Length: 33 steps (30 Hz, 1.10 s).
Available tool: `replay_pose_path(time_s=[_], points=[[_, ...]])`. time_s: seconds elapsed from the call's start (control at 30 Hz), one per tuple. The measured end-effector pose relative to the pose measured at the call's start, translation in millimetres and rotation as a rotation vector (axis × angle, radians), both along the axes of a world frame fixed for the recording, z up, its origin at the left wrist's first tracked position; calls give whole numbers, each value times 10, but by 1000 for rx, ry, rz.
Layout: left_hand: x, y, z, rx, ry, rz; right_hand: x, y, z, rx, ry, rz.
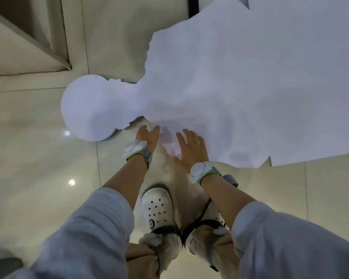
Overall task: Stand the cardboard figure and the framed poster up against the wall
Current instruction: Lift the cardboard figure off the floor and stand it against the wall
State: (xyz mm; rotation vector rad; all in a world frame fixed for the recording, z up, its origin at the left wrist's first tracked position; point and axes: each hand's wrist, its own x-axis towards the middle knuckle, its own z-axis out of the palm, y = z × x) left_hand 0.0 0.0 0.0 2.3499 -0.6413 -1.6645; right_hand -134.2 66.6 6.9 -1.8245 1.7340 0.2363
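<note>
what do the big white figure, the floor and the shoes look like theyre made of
Cardboard figure: seemingly thin matte white board, plain on this side; its cut edge is slim and slightly ragged. Foam board is possible.
Floor: polished stone or ceramic tile, judging by grout lines and mirrored ceiling lights.
Shoes: white moulded foam or rubber clogs, with punched vent holes and a smooth, seamless upper.

Both arms reach forward and down from pale blue sleeves pushed up to mid-forearm, the forearms bare and nearly parallel. Each wrist carries a white device on a grey strap. The left hand (147, 135) is turned on edge, thumb side up, fingers pointing forward and together. The right hand (191, 150) lies palm down and flat, fingers spread and extended forward, thumb out to the left. Neither hand is closed.
</note>
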Motion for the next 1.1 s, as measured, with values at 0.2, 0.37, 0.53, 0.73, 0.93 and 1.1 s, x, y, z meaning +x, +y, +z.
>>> replay_pose_path(time_s=[0.2, 0.37, 0.53, 0.73, 0.93, 1.1], points=[[-5, -23, -151, -11, 34, 52, 21, 27, -233, -112, 97, 46], [12, -17, -273, -51, 45, 47, 18, 30, -354, -158, 125, 78], [27, 10, -329, -58, 57, 70, 18, 48, -385, -125, 85, 98], [70, 0, -194, -31, 130, 122, -13, 72, -177, -114, 56, 95], [44, -9, 289, -49, 189, 212, -36, 25, 305, -125, 17, 79], [21, 11, 753, -51, 267, 245, -18, -1, 778, -154, -1, 45]])
